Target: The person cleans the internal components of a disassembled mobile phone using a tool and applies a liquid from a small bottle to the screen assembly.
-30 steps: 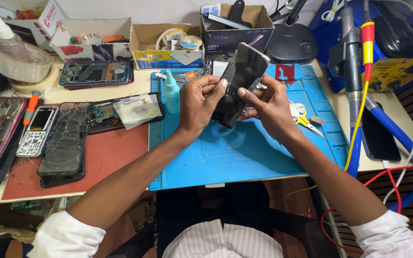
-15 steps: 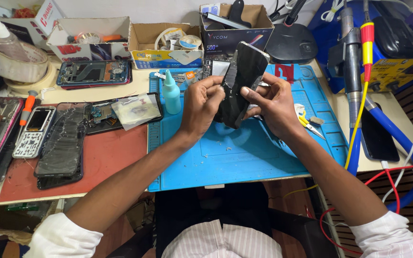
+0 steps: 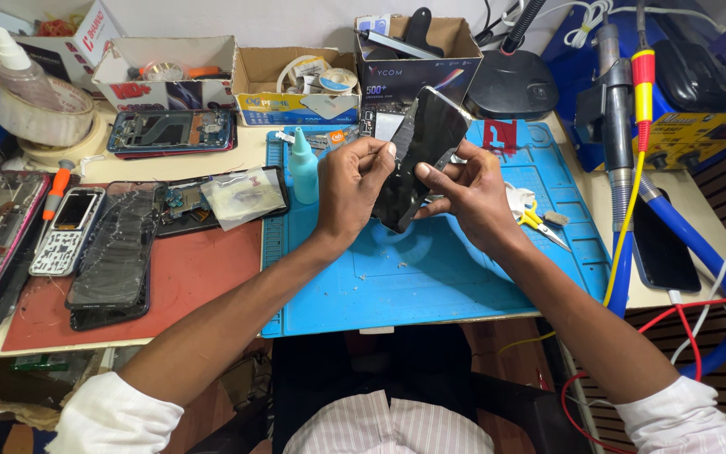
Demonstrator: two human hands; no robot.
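Light: bright and even across the bench, from overhead.
Shadows: soft, short ones under both forearms on the blue mat.
Glare: pale sheen on the dark phone panel and on the cracked black screen.
Focus: sharp at centre; no motion blur.
Edges: wide-angle bending at the corners.

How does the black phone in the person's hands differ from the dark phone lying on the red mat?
The black phone is lifted off the bench and tilted, gripped between the left hand and right hand; the dark phone lies flat and untouched on the red mat. The held one looks smooth and glossy; the lying one's glass is cracked. Both are dark, slim slabs.
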